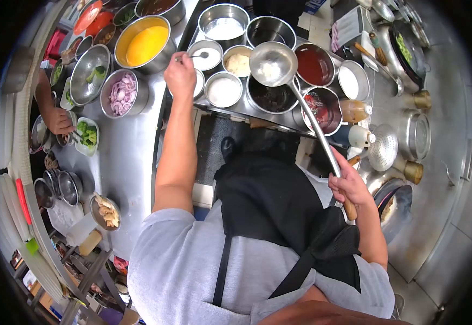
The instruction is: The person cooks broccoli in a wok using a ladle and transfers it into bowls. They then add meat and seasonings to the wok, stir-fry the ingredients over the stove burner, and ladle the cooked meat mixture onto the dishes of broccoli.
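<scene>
My left hand [180, 76] pinches a small spoon [203, 54], whose dark tip is over a metal pot of white powder [211, 63]. Closed round the wooden-ended handle of a large ladle [324, 136] is my right hand [350, 184]. The ladle's bowl [273, 64] hangs above the seasoning pots, with a little pale stuff in it. Below it stands a pot of dark liquid [266, 100], partly covered. Close by are a pot of pale tan seasoning [239, 62], another of white grains [223, 90] and a pot of dark red sauce [315, 64].
On the left counter stand a pot of yellow liquid [143, 46], sliced red onions [121, 95] and a colander [91, 76]. A co-worker's hand [58, 120] is near a tray of broccoli [87, 136]. Squeeze bottles [358, 111], a perforated skimmer [382, 147] and woks [406, 51] are on the right.
</scene>
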`<state>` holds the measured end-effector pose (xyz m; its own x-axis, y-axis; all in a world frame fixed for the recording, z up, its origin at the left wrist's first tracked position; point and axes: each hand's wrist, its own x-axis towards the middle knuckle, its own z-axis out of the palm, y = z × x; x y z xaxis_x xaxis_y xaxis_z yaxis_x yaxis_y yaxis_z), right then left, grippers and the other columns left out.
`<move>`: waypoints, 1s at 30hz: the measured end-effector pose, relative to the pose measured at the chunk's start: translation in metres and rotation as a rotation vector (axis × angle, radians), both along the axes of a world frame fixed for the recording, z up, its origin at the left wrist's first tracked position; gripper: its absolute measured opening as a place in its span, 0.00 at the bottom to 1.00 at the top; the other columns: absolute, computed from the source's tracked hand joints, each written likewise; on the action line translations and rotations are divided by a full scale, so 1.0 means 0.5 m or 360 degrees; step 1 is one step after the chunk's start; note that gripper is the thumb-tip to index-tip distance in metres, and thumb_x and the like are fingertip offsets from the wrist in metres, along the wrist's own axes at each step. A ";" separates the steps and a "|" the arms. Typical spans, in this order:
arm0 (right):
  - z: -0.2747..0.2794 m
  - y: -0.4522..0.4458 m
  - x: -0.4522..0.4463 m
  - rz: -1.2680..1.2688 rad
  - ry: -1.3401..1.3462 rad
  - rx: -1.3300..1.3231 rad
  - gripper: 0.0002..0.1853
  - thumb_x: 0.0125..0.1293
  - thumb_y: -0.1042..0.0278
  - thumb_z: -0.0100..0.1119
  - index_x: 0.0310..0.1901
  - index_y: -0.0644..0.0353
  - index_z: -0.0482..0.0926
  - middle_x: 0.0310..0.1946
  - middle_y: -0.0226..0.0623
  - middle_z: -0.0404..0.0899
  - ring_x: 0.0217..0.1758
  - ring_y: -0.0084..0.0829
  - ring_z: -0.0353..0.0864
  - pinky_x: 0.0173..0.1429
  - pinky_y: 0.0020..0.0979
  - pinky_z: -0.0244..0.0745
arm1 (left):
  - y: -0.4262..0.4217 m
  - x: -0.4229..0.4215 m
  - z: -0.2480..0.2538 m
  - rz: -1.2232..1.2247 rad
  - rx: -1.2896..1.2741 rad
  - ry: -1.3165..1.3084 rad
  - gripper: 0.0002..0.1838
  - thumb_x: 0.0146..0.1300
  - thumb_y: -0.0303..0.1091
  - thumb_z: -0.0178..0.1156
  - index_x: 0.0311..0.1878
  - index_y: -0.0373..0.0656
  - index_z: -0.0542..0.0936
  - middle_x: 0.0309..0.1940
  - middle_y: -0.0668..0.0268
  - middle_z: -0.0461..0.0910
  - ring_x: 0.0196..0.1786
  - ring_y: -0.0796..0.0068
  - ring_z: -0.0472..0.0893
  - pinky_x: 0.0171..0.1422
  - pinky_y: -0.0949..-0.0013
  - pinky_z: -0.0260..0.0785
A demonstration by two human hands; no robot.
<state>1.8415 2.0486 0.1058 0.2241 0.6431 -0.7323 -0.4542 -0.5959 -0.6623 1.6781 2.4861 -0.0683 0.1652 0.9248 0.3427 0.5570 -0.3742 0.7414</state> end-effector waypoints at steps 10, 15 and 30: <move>0.004 -0.013 -0.025 0.0181 -0.0348 -0.0354 0.46 0.61 0.82 0.49 0.79 0.41 0.46 0.21 0.28 0.68 0.15 0.20 0.65 0.20 0.24 0.66 | -0.089 -0.121 -0.022 -0.0067 -0.1261 -0.0485 0.40 0.68 0.33 0.58 0.75 0.31 0.48 0.33 0.57 0.85 0.24 0.75 0.81 0.27 0.75 0.71; 0.009 0.008 -0.045 0.0550 -0.0716 -0.0581 0.45 0.64 0.80 0.49 0.79 0.34 0.47 0.20 0.31 0.69 0.17 0.24 0.70 0.25 0.30 0.71 | -0.179 -0.150 -0.025 -0.0544 -0.1325 -0.0335 0.37 0.68 0.32 0.58 0.75 0.36 0.53 0.28 0.62 0.84 0.22 0.78 0.78 0.27 0.74 0.70; 0.036 -0.049 -0.093 -0.0451 0.0291 -0.0064 0.49 0.59 0.79 0.56 0.79 0.41 0.43 0.20 0.27 0.62 0.18 0.17 0.57 0.14 0.19 0.54 | -0.224 -0.154 -0.048 -0.1197 -0.1491 0.0107 0.26 0.66 0.33 0.60 0.67 0.40 0.70 0.27 0.62 0.83 0.25 0.77 0.80 0.32 0.70 0.74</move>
<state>1.7952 2.0243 0.1238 0.2524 0.5437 -0.8004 -0.7146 -0.4529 -0.5330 1.6009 2.3742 -0.0925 0.7619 0.4744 -0.4410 0.4785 0.0465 0.8768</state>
